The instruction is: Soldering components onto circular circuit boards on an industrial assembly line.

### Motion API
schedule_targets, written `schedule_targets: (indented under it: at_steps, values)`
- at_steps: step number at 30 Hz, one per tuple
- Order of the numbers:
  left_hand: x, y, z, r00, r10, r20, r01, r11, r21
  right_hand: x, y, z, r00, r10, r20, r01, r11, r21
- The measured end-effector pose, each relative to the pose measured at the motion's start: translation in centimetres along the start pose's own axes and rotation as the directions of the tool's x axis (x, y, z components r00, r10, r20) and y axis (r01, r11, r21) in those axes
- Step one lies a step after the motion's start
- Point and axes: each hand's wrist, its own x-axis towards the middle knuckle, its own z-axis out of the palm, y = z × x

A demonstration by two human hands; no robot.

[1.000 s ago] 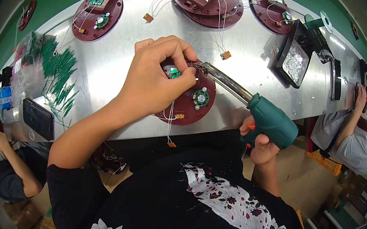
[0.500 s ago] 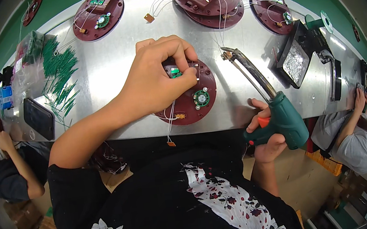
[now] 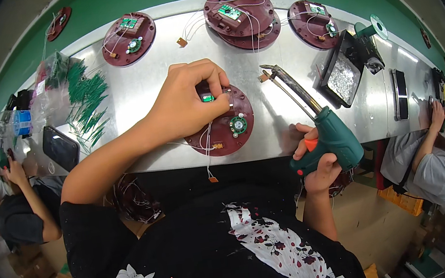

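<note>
My left hand (image 3: 186, 101) bends over a round dark-red plastic disc (image 3: 242, 139) at the bench's near edge. Its thumb and index finger pinch together beside a small green circuit board (image 3: 208, 98); whatever lies between them is too small to make out. A little round speaker (image 3: 238, 125) and thin white wires sit on the same disc, and a small brown tab (image 3: 213, 179) dangles on wires past the edge. In my right hand (image 3: 319, 168) is a green soldering gun (image 3: 341, 140) with a red trigger. Its dark tip points up and left, apart from the disc.
More wired discs (image 3: 128, 39) stand along the back, two of them stacked. Green wires (image 3: 87, 95), a plastic bag (image 3: 49, 86) and a phone (image 3: 60, 147) lie left. To the right are a black tray (image 3: 340, 73), a solder spool (image 3: 374, 28) and another phone (image 3: 400, 94). Co-workers sit both sides.
The view has shifted, so the bench's back edge and the discs there appear lower. Both hands keep nearly the same pose over the disc and around the soldering gun.
</note>
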Motion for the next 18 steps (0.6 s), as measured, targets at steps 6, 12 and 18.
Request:
schedule_targets:
  at_steps: [6, 12, 18]
  values:
    - [-3.1, 2.3, -0.6, 0.946, 0.315, 0.081, -0.312, 0.808, 0.5, 0.3, 0.5, 0.4, 0.999, -0.01, -0.049, 0.012, 0.998, 0.056]
    - [-4.2, 4.6, -2.6, 0.959, 0.134, 0.251, -0.282, 0.559, 0.78, -0.2, 1.0, -0.8, 0.996, -0.029, -0.086, 0.034, 0.998, 0.058]
    - [2.6, 4.4, -11.9, 0.892, 0.374, -0.256, 0.148, 0.293, 0.944, 0.1, 1.0, -0.5, 0.994, -0.104, -0.021, 0.105, 0.99, 0.094]
